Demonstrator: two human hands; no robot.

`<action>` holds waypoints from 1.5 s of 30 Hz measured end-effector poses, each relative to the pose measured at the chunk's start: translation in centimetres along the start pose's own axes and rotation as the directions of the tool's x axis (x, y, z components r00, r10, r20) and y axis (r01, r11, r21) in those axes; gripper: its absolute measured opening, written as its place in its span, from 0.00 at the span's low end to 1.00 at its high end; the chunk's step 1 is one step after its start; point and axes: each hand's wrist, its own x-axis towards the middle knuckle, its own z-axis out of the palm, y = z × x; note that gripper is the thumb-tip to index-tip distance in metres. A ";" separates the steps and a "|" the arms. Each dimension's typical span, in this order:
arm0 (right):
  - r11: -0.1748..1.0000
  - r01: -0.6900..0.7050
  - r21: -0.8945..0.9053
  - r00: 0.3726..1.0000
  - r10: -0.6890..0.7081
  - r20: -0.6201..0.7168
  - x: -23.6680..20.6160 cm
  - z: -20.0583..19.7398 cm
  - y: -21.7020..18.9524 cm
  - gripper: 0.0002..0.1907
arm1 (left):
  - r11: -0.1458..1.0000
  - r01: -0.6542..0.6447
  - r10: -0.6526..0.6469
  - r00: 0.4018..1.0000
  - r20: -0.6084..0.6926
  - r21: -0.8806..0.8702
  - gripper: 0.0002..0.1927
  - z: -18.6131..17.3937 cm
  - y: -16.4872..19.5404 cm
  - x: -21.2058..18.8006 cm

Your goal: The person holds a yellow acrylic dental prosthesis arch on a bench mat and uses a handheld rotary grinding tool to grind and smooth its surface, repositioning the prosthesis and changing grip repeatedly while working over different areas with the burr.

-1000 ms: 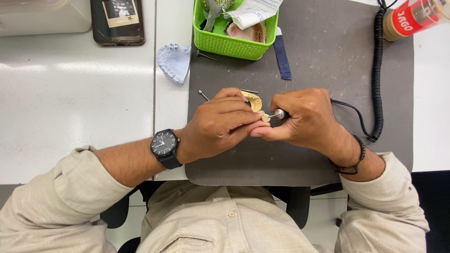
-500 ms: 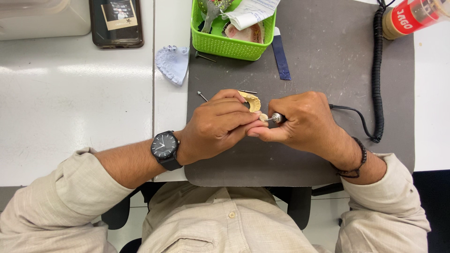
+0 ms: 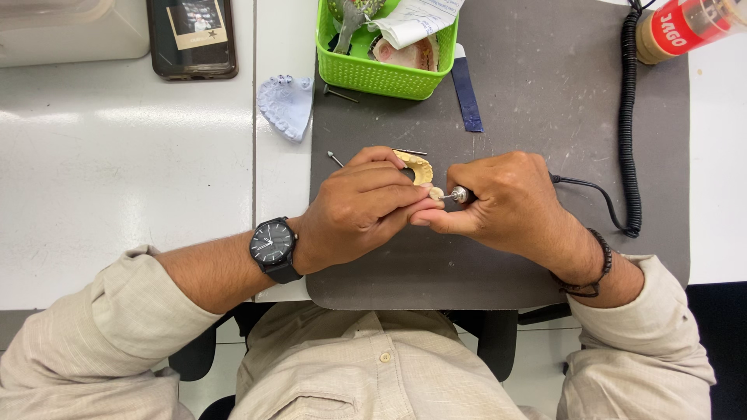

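Closest in: beige shirt, sleeves pushed up, black watch on one wrist, dark bracelet on the other.

Just beyond, over the near half of the grey mat: pinches a yellow cast in the left hand, fingers curled tight around it, most of it hidden under them. Clamps a handpiece in the right hand, fist fully closed, only the metal nose showing. Meets tip to tip, with a small pale bit at the bur, touching the cast's edge; cannot tell whether bur head or part of the cast.

Looks like grinding mid-way rather than finished: tool on the cast, cast held off the mat, no telling how much of the surface is done.

Further out on the mat: two loose burs, a blue strip, a coiled black cord running up the right side.

Farthest: green basket holding tools and paper, a bluish cast beside it on the white table, a phone, a red can at the corner.
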 end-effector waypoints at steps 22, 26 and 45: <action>0.987 0.032 0.160 0.999 -0.025 -0.043 -0.1 0.0 -0.3 0.29 | 0.999 0.018 -0.021 0.998 -0.056 -0.045 0.10 -0.1 0.4 -0.1; 0.990 0.013 0.140 1.000 -0.012 -0.013 -0.1 0.1 -0.2 0.30 | 0.999 0.017 -0.020 0.998 -0.066 -0.039 0.11 0.0 0.4 -0.1; 0.986 -0.002 0.167 1.000 0.004 -0.012 -0.3 0.0 -0.4 0.29 | 0.999 0.002 -0.005 0.998 -0.057 -0.054 0.09 -0.2 0.6 -0.1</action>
